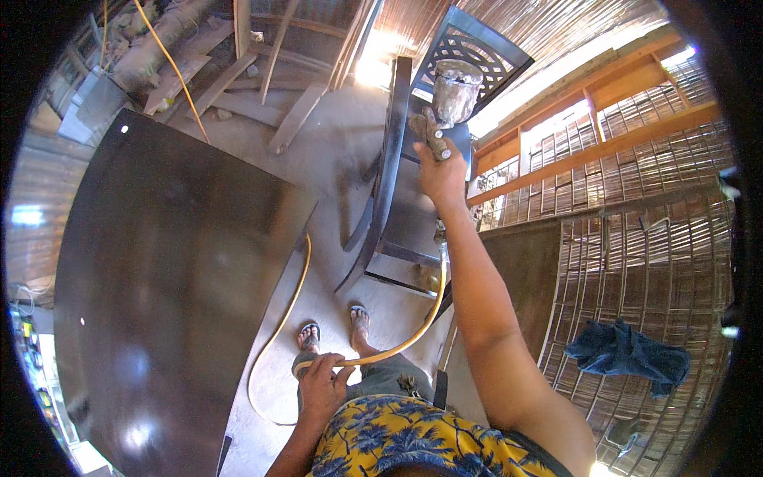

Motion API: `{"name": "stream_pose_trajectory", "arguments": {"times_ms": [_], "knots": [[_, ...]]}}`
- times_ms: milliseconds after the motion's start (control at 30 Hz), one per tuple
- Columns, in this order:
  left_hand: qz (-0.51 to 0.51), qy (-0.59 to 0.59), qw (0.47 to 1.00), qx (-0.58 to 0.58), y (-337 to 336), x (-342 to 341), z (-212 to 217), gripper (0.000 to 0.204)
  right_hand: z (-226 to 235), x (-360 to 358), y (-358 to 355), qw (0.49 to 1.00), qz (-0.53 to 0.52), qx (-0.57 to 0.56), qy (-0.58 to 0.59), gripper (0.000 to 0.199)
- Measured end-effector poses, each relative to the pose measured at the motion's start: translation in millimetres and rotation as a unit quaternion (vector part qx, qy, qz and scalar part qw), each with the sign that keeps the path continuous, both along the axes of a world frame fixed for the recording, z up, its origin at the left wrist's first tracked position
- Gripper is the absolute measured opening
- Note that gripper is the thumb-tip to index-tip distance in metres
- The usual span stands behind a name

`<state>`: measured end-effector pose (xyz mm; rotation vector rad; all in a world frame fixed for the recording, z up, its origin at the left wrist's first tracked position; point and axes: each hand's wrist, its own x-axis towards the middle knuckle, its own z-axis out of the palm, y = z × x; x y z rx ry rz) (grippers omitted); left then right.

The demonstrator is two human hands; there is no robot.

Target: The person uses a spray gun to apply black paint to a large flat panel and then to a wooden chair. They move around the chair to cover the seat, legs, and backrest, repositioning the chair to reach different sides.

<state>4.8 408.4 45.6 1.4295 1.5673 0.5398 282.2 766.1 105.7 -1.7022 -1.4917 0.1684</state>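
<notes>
My right hand point(442, 171) reaches forward, closed around the handle of a paint spray gun point(433, 133). A metal cup point(457, 89), stained with paint, sits on top of the gun. From the bottom of its grip runs a yellow air hose point(433, 306). Down by my waist, my left hand point(324, 388) is closed on that hose, which loops on down to the floor. Just beyond and below the gun stands a dark wooden chair point(385, 167) with a cut-out lattice back point(485, 49). The gun covers part of that back.
A large glossy dark panel point(183, 262) fills the left side. Wood scraps point(298, 119) lie at the far left. A barred wall point(620, 278) with a dark blue cloth point(628, 354) hanging on it stands at the right. My sandalled feet point(359, 322) are on the floor near the chair.
</notes>
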Motion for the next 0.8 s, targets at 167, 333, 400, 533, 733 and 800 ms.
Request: {"name": "stream_pose_trajectory", "arguments": {"times_ms": [167,333,400,533,733,800], "knots": [[-0.007,0.004,0.998,0.055,15,10,12,0.028,35,-1,21,1.0,-0.009,0.012,0.003,0.034],[0.035,-0.033,0.998,0.045,24,22,17,0.026,53,0,39,0.999,0.002,0.043,0.029,0.034],[0.032,-0.022,0.998,0.041,25,24,18,0.026,55,4,44,0.999,-0.009,0.038,0.025,0.035],[0.028,-0.016,0.999,0.044,25,23,15,0.025,47,15,49,1.0,-0.017,0.001,0.01,0.038],[0.015,0.001,0.999,0.041,17,19,11,0.023,14,24,23,1.0,0.011,-0.022,0.016,0.038],[0.01,0.01,1.0,0.012,14,17,11,0.022,3,26,12,0.999,0.018,-0.023,0.026,0.038]]}}
